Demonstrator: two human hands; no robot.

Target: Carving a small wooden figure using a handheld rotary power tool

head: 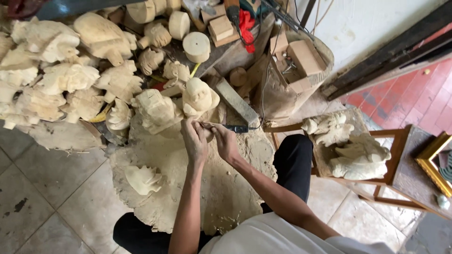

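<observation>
Working seated over a round wooden slab (pixel 197 188) thick with sawdust, the person holds both hands together at its far edge. Left hand (pixel 195 141): fingers curled shut around a small pale wood piece, mostly hidden inside the grip, so its shape cannot be told. Right hand (pixel 225 141): fingers closed on a slim dark rotary tool (pixel 235 128), its cord running off to the right.

Just beyond the hands stands a pale carved figure (pixel 199 98) with a rounded head, upright; a second blocky carving (pixel 155 110) stands just left of it. A smaller carved piece (pixel 142 179) lies on the slab to the near left, well apart from the hands.

Handling, judged: the raw pale wood looks light and stiff, dry and dusty rather than slippery. Thin carved details would likely chip under pressure or a drop. Best hold seems to be around the solid body, away from fine edges.

Surroundings: a heap of unfinished carvings (pixel 61 80) at far left, round wood blanks (pixel 196 46) and blocks on the far bench, more carvings (pixel 353 150) on a wooden chair at right.
</observation>
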